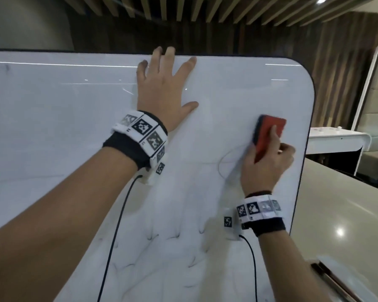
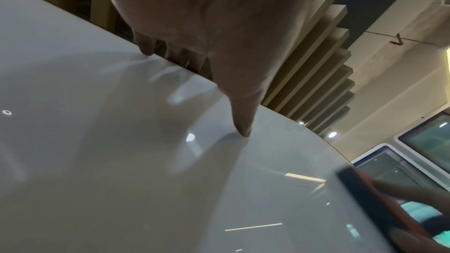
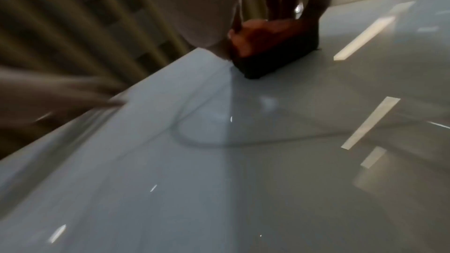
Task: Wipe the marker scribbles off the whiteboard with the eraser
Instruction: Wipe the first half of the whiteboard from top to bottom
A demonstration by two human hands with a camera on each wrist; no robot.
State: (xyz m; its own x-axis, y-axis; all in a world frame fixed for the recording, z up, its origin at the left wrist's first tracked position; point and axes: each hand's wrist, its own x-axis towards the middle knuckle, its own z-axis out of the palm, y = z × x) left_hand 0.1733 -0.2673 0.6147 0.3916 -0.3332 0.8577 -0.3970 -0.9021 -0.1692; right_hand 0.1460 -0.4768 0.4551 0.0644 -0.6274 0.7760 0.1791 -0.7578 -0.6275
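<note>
Now right hand (image 1: 265, 168) around eraser (image 1: 271, 129)

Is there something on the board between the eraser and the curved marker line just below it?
Nothing visible. The eraser, gripped by the right hand, lies on the whiteboard directly above the marker loop; only bare board separates them. The left hand rests flat further left, out of the path.

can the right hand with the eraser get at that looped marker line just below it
Probably yes. The right hand grips the eraser against the whiteboard, and the looped line lies beside that hand with nothing between.
</note>
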